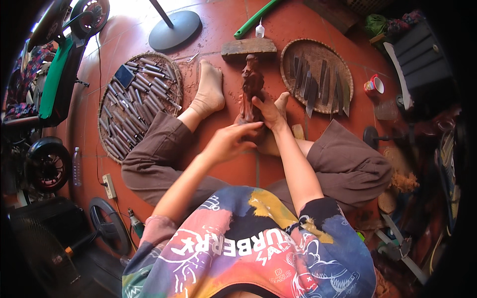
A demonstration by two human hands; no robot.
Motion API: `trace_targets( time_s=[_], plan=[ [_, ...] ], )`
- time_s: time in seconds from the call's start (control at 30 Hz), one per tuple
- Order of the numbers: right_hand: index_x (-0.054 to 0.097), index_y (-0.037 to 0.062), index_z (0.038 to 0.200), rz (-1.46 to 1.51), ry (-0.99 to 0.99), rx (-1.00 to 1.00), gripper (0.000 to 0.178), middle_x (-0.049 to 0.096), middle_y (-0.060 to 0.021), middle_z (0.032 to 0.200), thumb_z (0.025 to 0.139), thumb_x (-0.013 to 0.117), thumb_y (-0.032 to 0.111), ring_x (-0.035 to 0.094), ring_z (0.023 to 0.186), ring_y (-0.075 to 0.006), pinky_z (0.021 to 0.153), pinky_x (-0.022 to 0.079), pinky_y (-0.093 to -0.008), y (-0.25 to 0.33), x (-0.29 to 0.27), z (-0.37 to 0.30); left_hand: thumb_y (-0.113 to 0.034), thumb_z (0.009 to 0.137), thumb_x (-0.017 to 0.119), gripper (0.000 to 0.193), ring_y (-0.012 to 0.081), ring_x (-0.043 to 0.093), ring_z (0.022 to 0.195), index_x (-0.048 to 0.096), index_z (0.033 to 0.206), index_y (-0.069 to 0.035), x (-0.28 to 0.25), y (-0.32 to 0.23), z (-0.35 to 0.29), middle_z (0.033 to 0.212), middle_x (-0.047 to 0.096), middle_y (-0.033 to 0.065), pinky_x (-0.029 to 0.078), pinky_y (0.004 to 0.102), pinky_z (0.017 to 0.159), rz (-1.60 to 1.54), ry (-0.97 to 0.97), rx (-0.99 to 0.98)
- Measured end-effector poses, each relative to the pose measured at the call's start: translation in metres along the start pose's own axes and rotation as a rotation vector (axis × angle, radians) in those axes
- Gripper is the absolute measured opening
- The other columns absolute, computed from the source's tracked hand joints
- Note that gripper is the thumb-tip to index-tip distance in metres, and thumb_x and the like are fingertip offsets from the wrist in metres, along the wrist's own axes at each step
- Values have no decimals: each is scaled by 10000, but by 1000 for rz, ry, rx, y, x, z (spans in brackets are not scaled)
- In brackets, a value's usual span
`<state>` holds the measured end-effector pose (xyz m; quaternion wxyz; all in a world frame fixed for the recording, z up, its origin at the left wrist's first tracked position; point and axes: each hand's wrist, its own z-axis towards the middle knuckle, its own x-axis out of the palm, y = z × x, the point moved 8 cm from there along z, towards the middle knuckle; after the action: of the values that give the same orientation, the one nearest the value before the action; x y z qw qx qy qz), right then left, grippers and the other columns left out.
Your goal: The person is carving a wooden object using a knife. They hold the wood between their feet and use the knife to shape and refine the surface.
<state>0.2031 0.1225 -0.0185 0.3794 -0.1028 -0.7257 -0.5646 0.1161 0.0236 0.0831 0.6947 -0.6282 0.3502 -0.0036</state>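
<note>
Statue (252, 82) clasped in right hand (271, 113), left hand (231, 142) half-open near base (243, 120), contact unclear; possible tipping from slack hold.

"Where's the light from?"
"Upper left; it glares white on the floor (233, 171)."
"Sharp?"
"Slightly soft; the dark statue (252, 82) loses fine detail."
"And the edges?"
"Black corners, a dim right side, and fisheye bending that curves outlines near the rim."
</note>
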Motion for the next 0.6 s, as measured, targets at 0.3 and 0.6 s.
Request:
trace_targets(
  time_s=[0.3,0.6],
  plan=[
    [501,16,1177,84,56,46,502,617,-80,1034,780,742,206,617,919,-179,813,508,-306,-3,0,-3,-398,827,662,536,237,614,988,596,1170,9,-160,152,149,1093,632,216,489,310,810,-312,-419,-406],
    [483,14,1211,6,20,22,555,606,-53,1043,741,747,145,580,923,-134,847,459,-275,-3,10,-6,-557,918,378,558,361,226,1375,360,1404,-283,-92,161,270,1472,306,127,255,602,1040,850,-93,-148]
  ],
)
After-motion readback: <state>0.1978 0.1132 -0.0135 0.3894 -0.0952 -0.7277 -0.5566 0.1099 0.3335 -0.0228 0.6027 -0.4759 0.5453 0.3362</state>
